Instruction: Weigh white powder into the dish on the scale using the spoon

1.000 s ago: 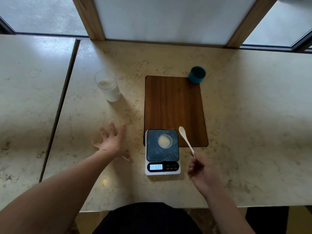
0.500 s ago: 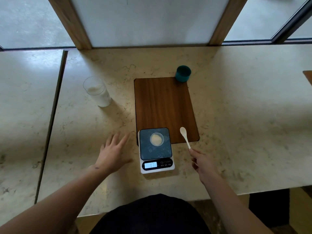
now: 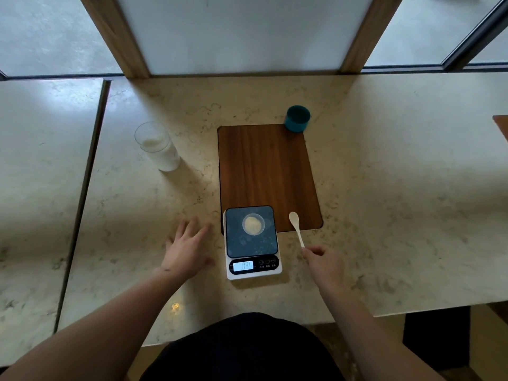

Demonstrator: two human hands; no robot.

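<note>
A small white scale (image 3: 270,244) with a dark platform stands at the near end of a wooden board (image 3: 264,171). Its lit display shows digits. On the platform sits a small clear dish (image 3: 253,224) with pale powder in it. My right hand (image 3: 324,264) pinches the handle end of a white spoon (image 3: 296,226), whose bowl points away over the board, right of the scale. My left hand (image 3: 189,247) lies flat on the counter just left of the scale, fingers spread. A clear glass (image 3: 158,147) with white powder stands at the far left.
A teal cup (image 3: 297,118) stands at the board's far right corner. The marble counter (image 3: 398,193) ends at a window frame behind. A seam divides it from another slab on the left. A wooden corner shows at the right edge (image 3: 501,125).
My right hand has lowered the spoon to the right of the scale, over the board. My left hand slid closer to the scale. The display reading has changed.
</note>
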